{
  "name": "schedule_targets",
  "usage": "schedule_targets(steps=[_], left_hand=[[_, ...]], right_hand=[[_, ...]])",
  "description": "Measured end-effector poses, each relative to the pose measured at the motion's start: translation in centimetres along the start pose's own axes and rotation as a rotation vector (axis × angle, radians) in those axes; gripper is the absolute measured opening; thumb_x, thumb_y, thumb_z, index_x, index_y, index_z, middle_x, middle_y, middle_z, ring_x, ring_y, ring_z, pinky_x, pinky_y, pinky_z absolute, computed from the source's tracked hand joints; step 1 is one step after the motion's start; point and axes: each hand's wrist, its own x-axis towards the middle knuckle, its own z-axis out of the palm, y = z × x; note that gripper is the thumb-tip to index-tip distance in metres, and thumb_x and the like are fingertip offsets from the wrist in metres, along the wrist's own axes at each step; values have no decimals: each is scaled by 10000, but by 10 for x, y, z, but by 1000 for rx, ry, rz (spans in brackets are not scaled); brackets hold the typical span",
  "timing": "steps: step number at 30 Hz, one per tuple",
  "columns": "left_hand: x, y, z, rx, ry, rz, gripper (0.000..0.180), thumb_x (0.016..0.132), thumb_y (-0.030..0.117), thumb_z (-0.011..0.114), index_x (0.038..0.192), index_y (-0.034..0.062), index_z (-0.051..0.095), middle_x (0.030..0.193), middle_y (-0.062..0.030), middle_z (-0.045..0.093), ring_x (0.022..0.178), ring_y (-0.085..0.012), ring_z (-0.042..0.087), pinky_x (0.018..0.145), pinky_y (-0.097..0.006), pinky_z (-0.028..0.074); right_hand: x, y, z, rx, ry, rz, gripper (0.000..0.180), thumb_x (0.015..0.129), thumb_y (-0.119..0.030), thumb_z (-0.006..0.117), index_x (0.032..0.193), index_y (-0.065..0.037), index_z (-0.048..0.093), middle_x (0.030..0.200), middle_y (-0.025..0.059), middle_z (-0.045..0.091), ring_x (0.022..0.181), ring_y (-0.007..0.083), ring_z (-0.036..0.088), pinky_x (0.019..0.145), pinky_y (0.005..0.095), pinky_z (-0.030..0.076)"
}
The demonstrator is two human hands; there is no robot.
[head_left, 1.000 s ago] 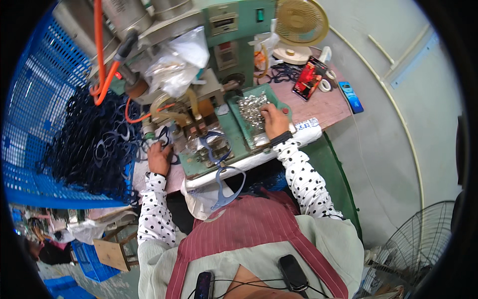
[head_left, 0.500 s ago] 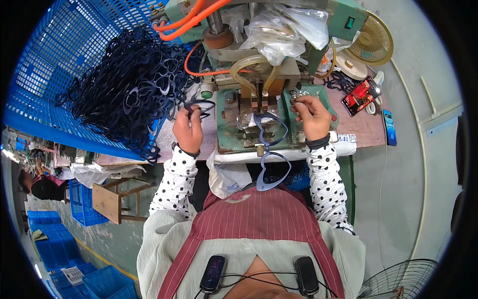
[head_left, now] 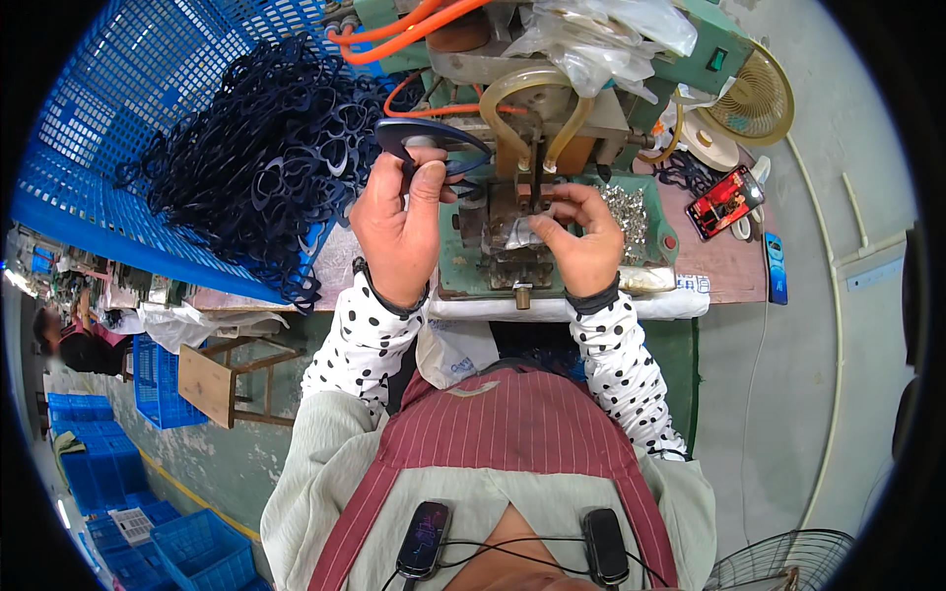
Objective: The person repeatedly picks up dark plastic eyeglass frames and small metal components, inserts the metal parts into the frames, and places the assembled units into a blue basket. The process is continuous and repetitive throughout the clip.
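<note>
My left hand [head_left: 399, 227] is raised in front of the machine's left side. Its thumb and fingers grip a dark blue spectacle frame [head_left: 431, 130], seen partly edge-on. At the green bench press [head_left: 463, 284], my right hand [head_left: 589, 251] reaches in to the metal die [head_left: 519, 258] below the plunger. The thumb and fingertips are closed there; whatever they pinch is too small to make out. Just right of that hand, small shiny metal parts [head_left: 628, 219] lie heaped on the green base.
A blue basket [head_left: 138, 258] at the left holds a heap of dark frames [head_left: 256, 167]. Orange hoses [head_left: 419, 34] and clear plastic bags [head_left: 601, 39] are above. A red-screened phone [head_left: 725, 204], a blue phone [head_left: 776, 268] and a fan [head_left: 754, 94] stand right.
My right hand has moved left from the metal parts to the die. My left hand has come up and rightward with a frame. The heart-shaped frame hanging at the press front is gone from there.
</note>
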Motion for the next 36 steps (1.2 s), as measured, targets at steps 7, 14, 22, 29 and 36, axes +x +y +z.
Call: schedule_targets(steps=[7, 14, 22, 29, 36], left_hand=[[-2, -9, -7, -9, -45, 4, 100, 982, 58, 518, 1014, -20, 572, 924, -59, 617, 720, -109, 580, 674, -244, 483], [-3, -12, -9, -56, -39, 11, 114, 981, 65, 526, 1032, -32, 557, 933, -76, 607, 748, -125, 594, 683, -255, 493], [-2, -7, -5, -12, -35, 16, 159, 997, 121, 519, 1037, -25, 566, 897, -88, 627, 750, -121, 585, 691, -248, 474], [-2, -10, -5, -32, -54, 37, 146, 996, 107, 517, 1038, -23, 568, 943, -76, 613, 776, -121, 599, 677, -243, 479], [-2, -4, -3, -52, -33, 26, 83, 980, 37, 512, 1017, -24, 555, 919, -56, 601, 730, -102, 559, 676, -241, 476]], right_hand=[[24, 32, -41, -629, 204, -518, 225, 712, -116, 776, 922, -90, 700, 892, 75, 662, 853, 266, 582, 765, 366, 472], [11, 112, -114, -1189, 234, -324, 181, 710, -143, 763, 856, -74, 684, 993, 94, 621, 954, 312, 537, 815, 427, 446], [13, 102, -111, -1016, 357, -363, 99, 753, -124, 734, 811, -93, 660, 766, 81, 645, 724, 296, 576, 716, 389, 468], [15, 106, -113, -1037, 412, -398, 96, 749, -115, 739, 811, -97, 668, 743, 75, 651, 752, 283, 589, 703, 381, 465], [23, 96, -116, -982, 401, -496, 113, 729, -110, 751, 825, -127, 694, 812, 35, 663, 813, 256, 582, 757, 369, 440]])
